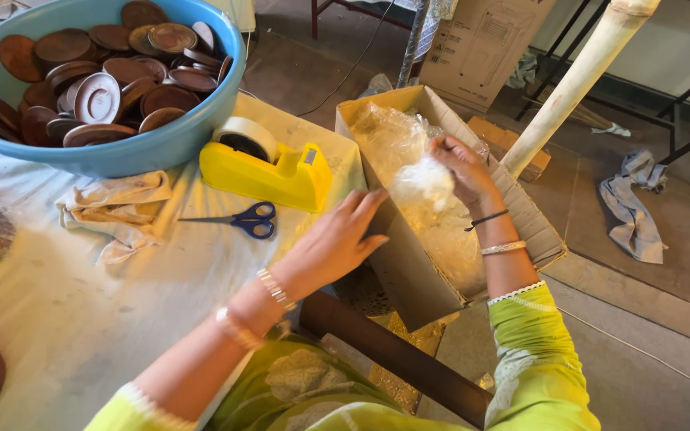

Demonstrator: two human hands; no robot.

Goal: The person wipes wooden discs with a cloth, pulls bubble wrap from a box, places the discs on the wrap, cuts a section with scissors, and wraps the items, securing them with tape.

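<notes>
We are at the packing step: our right hand (458, 164) pinches a crumpled, filmy clear plastic wrap (425, 185) over the open cardboard box (409, 275); our left hand (337, 239), fingers together and flat, steadies its stiff wall; next, we judge, a gentle tuck downward.

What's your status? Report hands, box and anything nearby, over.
Left hand open, flat against the cardboard box side. Right hand shut on a crumpled plastic wad above the box. Scissors and tape dispenser close by on the table.
</notes>
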